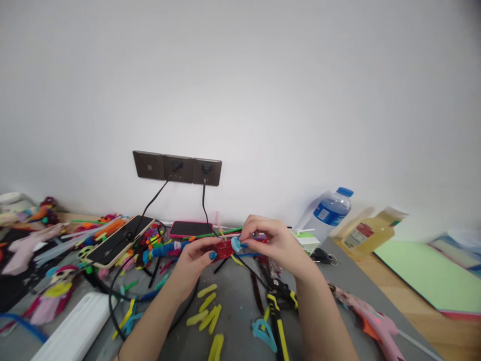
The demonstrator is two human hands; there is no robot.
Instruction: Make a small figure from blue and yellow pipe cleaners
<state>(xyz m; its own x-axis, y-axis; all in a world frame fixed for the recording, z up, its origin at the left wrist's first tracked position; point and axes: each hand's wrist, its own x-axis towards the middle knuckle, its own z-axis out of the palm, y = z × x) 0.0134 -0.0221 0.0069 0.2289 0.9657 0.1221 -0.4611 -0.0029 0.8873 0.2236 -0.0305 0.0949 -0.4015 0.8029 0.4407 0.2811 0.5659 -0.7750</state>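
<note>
Both hands meet over the grey mat at the middle of the view. My left hand (199, 263) pinches a red fuzzy piece (224, 249) between thumb and fingers. On its right end sits a small light-blue piece (236, 243), which my right hand (268, 240) grips between thumb and fingertips. The red and blue pieces touch each other. Below the hands lie several short yellow fuzzy strips (210, 318) and a looped light-blue strip (264, 335).
Yellow-black pliers (277, 321) lie near my right forearm, a pink glue gun (370, 316) farther right. Bottles (333, 209) stand behind. At left are a phone (119, 241), dolls (54, 296), a white power strip (71, 331) and black cables (112, 296).
</note>
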